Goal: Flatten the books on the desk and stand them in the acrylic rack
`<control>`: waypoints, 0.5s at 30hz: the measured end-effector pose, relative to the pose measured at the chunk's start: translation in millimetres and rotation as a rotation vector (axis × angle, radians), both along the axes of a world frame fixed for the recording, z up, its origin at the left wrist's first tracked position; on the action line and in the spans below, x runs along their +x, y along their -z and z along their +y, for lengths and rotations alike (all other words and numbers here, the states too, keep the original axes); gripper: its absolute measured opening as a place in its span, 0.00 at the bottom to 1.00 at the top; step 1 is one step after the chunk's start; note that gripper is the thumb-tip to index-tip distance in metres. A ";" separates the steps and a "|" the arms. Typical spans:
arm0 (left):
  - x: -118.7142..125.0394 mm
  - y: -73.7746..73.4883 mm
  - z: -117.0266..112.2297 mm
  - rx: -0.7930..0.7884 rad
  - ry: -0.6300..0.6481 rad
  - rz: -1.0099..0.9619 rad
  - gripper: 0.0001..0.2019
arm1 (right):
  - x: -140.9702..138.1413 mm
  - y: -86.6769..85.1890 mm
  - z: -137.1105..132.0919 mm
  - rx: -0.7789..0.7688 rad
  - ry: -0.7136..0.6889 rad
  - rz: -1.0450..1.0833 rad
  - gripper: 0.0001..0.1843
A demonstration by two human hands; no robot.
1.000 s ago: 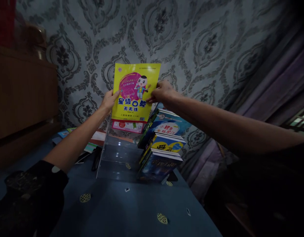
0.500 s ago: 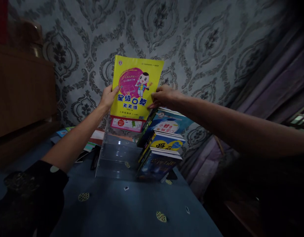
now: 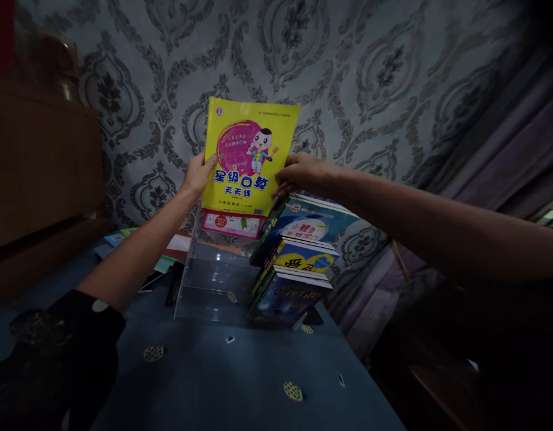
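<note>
A yellow workbook (image 3: 240,143) with a cartoon child and a magenta circle on its cover is upright in front of me. My left hand (image 3: 199,175) grips its left edge, thumb on the cover. At its lower right edge my right hand (image 3: 303,172) is closed on it, fingers partly hidden. Just below and behind hangs a strip of a pink-edged book (image 3: 231,224). Under it stands a clear tiered rack (image 3: 213,275). Its right side carries a blue fish-titled book (image 3: 310,224), a yellow-and-blue book (image 3: 306,258) and a dark blue book (image 3: 292,299).
Flat books and papers (image 3: 171,254) lie on the blue-covered table (image 3: 204,383) left of the rack. A wooden cabinet (image 3: 43,167) stands at the far left. Patterned wallpaper (image 3: 334,72) is behind, and a purple curtain (image 3: 447,179) hangs at the right.
The yellow workbook and both hands stay nearly in place, with only a slight shift. The right-hand books look nearly the same.
</note>
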State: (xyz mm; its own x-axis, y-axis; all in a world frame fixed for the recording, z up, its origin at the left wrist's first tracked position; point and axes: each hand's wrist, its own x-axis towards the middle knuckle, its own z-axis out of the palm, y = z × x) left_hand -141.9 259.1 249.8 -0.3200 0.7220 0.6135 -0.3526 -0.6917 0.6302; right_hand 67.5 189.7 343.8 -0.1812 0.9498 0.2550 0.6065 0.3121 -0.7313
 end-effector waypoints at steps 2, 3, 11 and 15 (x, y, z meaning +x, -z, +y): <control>-1.0 0.2 1.4 -0.007 0.004 -0.003 0.07 | -1.5 -0.4 2.7 0.043 -0.015 0.027 0.12; -1.3 0.3 1.8 -0.004 0.001 0.002 0.07 | -2.5 -1.2 5.2 0.076 -0.016 0.051 0.13; -3.0 0.6 4.7 0.011 -0.033 0.025 0.06 | -4.3 -24.5 26.7 0.330 0.062 0.097 0.15; -5.3 0.3 13.8 -0.003 -0.043 0.061 0.06 | 4.8 -35.9 39.8 0.294 0.075 -0.099 0.10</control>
